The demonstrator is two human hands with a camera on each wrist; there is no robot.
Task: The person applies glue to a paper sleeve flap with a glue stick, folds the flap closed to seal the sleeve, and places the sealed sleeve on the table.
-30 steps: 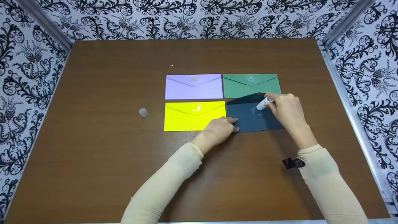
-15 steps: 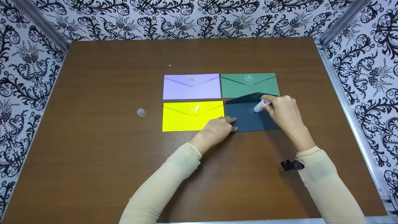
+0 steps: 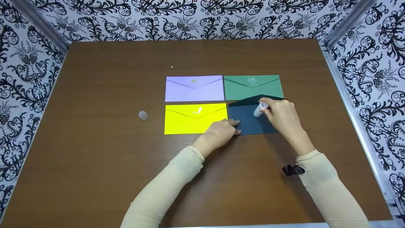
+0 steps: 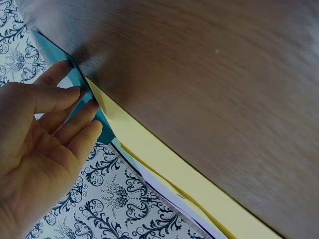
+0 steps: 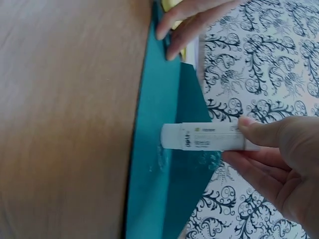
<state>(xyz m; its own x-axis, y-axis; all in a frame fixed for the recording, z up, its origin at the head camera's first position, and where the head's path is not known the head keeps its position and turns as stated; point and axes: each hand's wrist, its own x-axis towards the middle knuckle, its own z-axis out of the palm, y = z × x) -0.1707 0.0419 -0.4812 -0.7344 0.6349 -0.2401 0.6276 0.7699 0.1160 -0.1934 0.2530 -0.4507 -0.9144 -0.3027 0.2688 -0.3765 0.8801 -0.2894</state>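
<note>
A white glue stick (image 5: pixel 204 136) is pinched between the thumb and fingers of my right hand (image 3: pixel 281 115). Its uncapped end meets the dark teal envelope (image 3: pixel 251 122), whose flap (image 5: pixel 192 104) is raised. Smeared glue shows on the paper and on the flap in the right wrist view. My left hand (image 3: pixel 218 133) rests its fingertips on the left end of that envelope, fingers extended, beside the yellow envelope (image 3: pixel 190 122). Its palm and loosely bent fingers face the camera in the left wrist view.
Behind lie a lilac envelope (image 3: pixel 194 90) and a green envelope (image 3: pixel 253 84), both with flaps down. A translucent cap (image 3: pixel 143 115) stands left of the yellow envelope. Patterned panels (image 3: pixel 164 19) border the brown table (image 3: pixel 104 164) at the back and sides.
My right hand has moved left across the dark teal envelope with the glue stick. The left hand has stayed in place on the envelope; the view has shifted slightly.
</note>
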